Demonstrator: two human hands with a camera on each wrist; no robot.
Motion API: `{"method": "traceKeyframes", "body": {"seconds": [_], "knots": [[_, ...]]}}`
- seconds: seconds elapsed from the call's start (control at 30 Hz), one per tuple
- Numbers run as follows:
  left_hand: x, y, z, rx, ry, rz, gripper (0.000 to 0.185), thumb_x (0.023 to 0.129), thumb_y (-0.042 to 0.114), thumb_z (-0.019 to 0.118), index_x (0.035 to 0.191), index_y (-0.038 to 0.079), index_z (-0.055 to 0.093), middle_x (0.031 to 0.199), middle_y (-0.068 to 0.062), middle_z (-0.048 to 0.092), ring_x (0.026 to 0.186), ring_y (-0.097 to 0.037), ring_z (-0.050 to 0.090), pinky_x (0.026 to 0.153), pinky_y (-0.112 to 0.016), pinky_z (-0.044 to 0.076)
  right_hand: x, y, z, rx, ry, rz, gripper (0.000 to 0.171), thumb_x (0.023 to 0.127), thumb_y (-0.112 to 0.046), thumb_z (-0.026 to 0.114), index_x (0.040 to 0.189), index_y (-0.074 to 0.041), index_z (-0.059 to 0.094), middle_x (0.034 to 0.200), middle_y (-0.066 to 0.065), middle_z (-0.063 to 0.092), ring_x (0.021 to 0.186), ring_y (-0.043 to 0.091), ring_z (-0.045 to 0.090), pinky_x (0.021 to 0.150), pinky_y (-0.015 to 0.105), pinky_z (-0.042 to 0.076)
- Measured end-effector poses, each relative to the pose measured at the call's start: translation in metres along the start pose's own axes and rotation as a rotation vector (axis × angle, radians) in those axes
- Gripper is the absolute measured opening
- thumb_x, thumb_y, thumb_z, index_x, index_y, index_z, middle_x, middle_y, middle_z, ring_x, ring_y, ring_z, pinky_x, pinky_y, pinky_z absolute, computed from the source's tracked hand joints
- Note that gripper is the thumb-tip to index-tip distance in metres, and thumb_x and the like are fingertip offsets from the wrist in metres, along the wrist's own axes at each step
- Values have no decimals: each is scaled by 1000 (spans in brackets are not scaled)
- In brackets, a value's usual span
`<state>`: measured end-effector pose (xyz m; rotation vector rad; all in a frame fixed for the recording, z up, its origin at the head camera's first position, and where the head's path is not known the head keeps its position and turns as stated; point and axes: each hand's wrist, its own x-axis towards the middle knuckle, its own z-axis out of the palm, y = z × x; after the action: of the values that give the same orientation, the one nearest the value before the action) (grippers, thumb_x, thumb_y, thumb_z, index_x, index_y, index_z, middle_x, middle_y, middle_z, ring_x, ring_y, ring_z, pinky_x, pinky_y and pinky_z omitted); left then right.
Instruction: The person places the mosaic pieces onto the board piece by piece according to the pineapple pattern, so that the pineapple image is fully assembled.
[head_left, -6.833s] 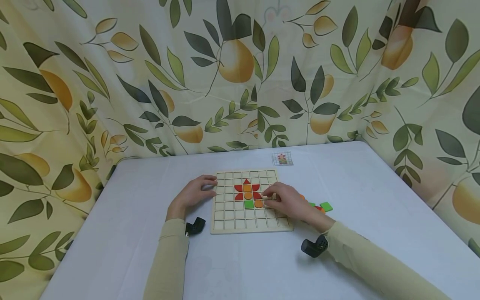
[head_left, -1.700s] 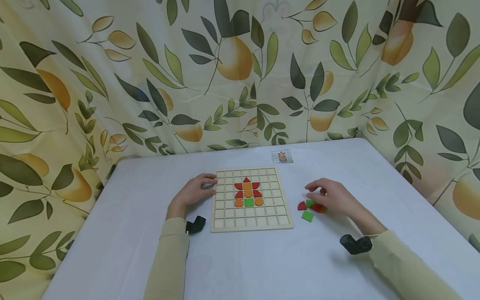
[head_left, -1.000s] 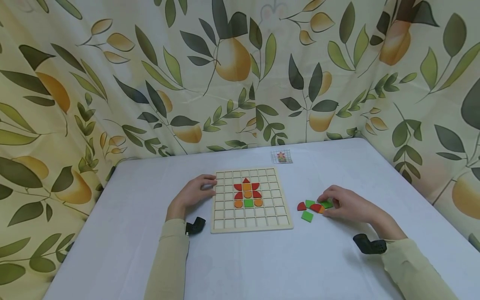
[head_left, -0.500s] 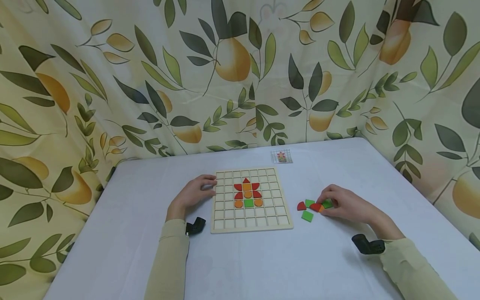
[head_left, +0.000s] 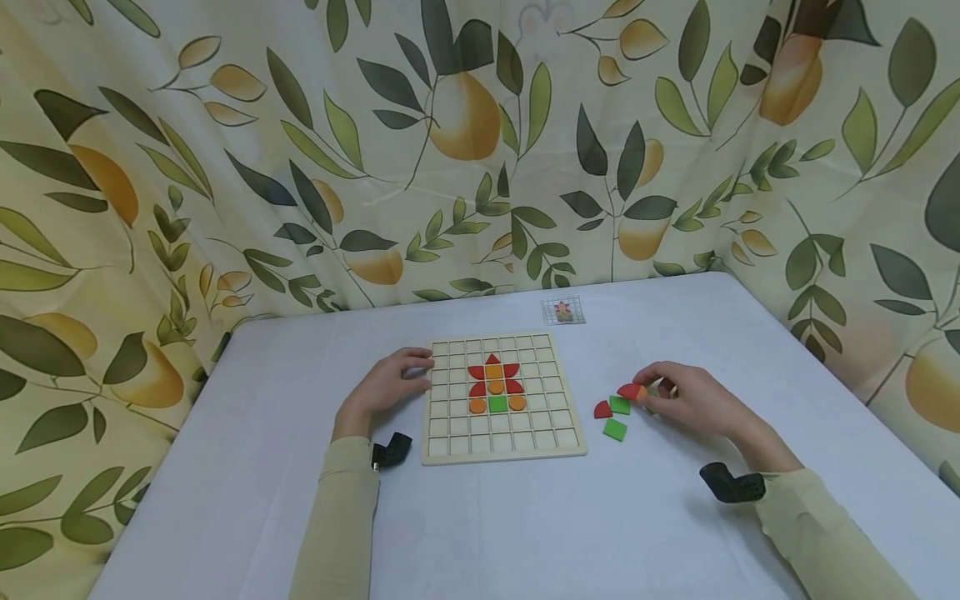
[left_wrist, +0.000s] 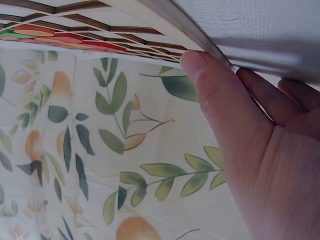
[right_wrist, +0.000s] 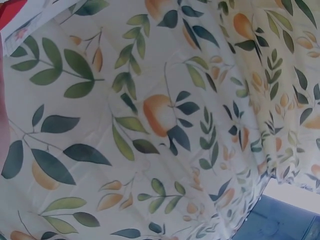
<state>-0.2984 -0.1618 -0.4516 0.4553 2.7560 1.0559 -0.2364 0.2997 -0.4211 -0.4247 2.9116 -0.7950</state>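
From where I sit, the right hand (head_left: pixel 686 398) has a red quarter-round piece (head_left: pixel 628 390) pinched at its fingertips, lifted just off the table (head_left: pixel 525 517), right of the wooden grid board (head_left: pixel 501 397). There's an orange bit (head_left: pixel 642 392) right against it; can't tell from the head view whether that's also in the grip or only behind it. The right wrist cam shows mostly curtain, so no help there.

To do this step well, I'd keep the pinch light and on the piece's edges, turn the curved side to suit the flower pattern (head_left: pixel 495 386) before coming over the board, then lower it flat into one cell w/o nudging the pieces already seated. Reference card (head_left: pixel 563 312) at the far side is worth a glance first.

Pose: right forearm lies low along the table, wrist near, fingers curled toward the board. Left hand (head_left: pixel 386 390) rests at the board's left edge, thumb hooked on the rim, steadying it. Loose pieces nearby: red one (head_left: pixel 602 409), two green squares (head_left: pixel 618 405) (head_left: pixel 615 429).
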Motion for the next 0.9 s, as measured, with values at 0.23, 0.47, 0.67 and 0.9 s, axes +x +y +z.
{"method": "traceKeyframes", "body": {"seconds": [0.23,0.47,0.67,0.9], "knots": [[2,0,-1,-13,-3,6,41,85,30,66,123,16,60,137,8,44,135,-17,31,112,-42,25,3,-1,-4,-74,30,-35,24,82,-13,67,105,-9,63,94,3,61,78,17,48,61,21,43],[2,-1,-2,-28,-3,12,41,85,30,65,123,16,59,138,8,44,136,-18,31,112,-42,25,3,-3,-8,-64,108,29,29,84,-24,67,108,-8,62,99,7,60,79,19,46,58,22,40],[2,-1,-1,-33,-3,-7,41,85,31,65,124,18,59,138,10,44,135,-17,31,112,-42,26,14,-13,-6,12,122,74,32,85,-27,64,111,-9,62,103,9,60,85,21,47,63,26,42],[2,-3,0,-32,5,-10,41,84,32,65,123,19,60,138,11,44,135,-17,31,111,-43,26,33,-35,10,90,44,89,33,86,-33,63,112,-15,60,102,4,59,86,21,49,63,27,45]]}}
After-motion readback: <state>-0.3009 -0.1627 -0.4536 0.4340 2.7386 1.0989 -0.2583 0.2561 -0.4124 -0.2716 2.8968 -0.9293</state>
